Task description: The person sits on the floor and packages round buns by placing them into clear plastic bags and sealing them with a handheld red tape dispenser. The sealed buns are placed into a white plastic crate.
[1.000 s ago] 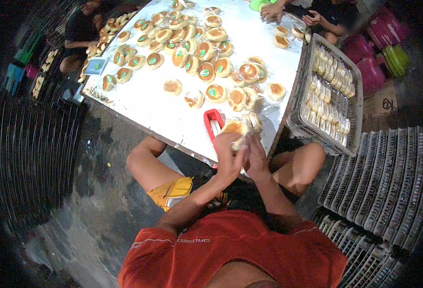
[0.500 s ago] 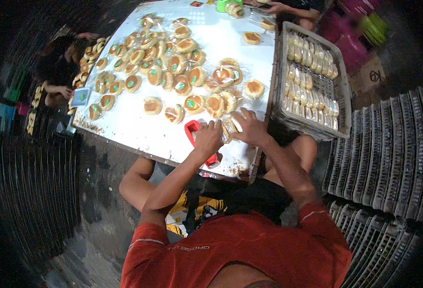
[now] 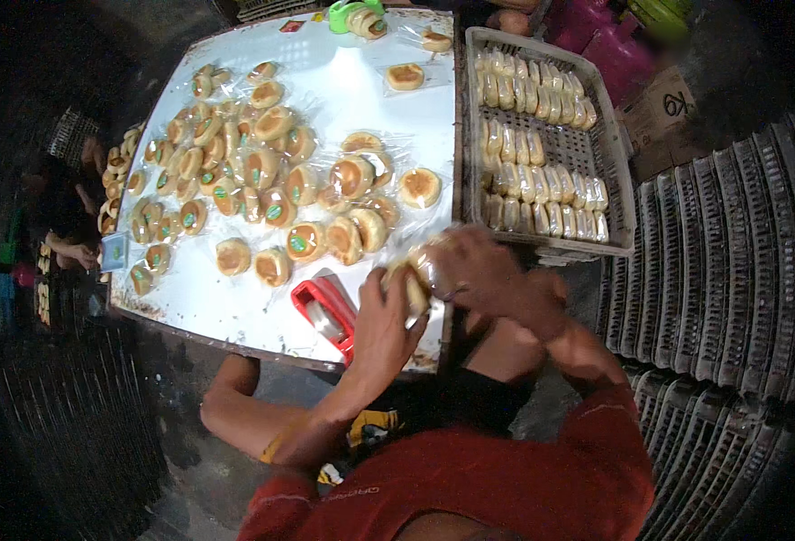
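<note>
Near the table's front right corner, my left hand (image 3: 384,325) is closed round the near side of a small group of round golden buns (image 3: 413,287) in clear plastic. My right hand (image 3: 483,270), slightly blurred, grips the same wrapped buns from the far right side. My fingers hide how many buns are between the hands. Just left of my left hand lies a red tape dispenser (image 3: 300,296) with a roll of tape in it. Beyond it, many more wrapped buns (image 3: 276,209) lie loosely over the white table (image 3: 226,311), several with green labels.
A grey plastic crate (image 3: 630,185) with rows of wrapped buns stands against the table's right side. Stacked crates (image 3: 704,288) rise further right, by a cardboard box (image 3: 657,113). A green tape dispenser (image 3: 339,16) sits at the far edge. Another person's hand (image 3: 77,252) shows at far left.
The view has shifted, so table and crate appear further left. My hands have closed in on the wrapped buns and moved with them toward the table's right edge, uncovering more of the red dispenser.
</note>
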Demonstrator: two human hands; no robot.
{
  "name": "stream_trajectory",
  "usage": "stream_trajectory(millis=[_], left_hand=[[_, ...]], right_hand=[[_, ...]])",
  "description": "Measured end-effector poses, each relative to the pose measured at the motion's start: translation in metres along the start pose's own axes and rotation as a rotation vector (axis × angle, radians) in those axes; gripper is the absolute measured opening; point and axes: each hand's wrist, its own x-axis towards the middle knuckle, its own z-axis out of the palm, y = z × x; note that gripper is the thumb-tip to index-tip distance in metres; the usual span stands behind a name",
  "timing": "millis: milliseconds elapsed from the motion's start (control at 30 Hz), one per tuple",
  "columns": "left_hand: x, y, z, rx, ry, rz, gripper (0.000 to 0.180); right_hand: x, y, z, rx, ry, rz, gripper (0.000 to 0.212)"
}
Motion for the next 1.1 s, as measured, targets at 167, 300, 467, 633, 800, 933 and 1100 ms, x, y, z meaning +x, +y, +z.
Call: stream_trajectory(millis=[167, 300, 467, 633, 800, 933, 1100], left_hand=[[0.2, 0.064, 0.092, -0.232, 0.174, 0.404, 0.069], [0.337, 0.113, 0.203, -0.159, 0.091, 0.427, 0.07], [0.388, 0.098, 0.31, 0.042, -0.251, 0.341, 0.074], [0.399, 0.086, 0.324, 0.103, -0.536, 0.255, 0.083], [0.347, 0.098, 0.291, 0.106, -0.208, 0.312, 0.078], [0.235, 0.076, 0.187, -0.4, 0.149, 0.522, 0.053], [0.114, -0.115, 0.021, -0.508, 0.405, -0.199, 0.027]], right_hand=[[-0.032, 0.172, -0.076, -0.178, 0.142, 0.414, 0.079], [-0.057, 0.307, -0.082, -0.289, 0.128, 0.581, 0.081], [-0.086, 0.378, -0.031, -0.218, -0.351, 0.855, 0.091], [-0.092, 0.401, -0.002, -0.003, -0.355, 0.902, 0.084], [-0.116, 0.404, 0.0, 0.133, -0.249, 0.691, 0.083], [-0.055, 0.314, -0.022, -0.171, -0.026, 0.755, 0.067], [0.034, 0.093, 0.0, 0.544, -0.066, 0.431, 0.04]])
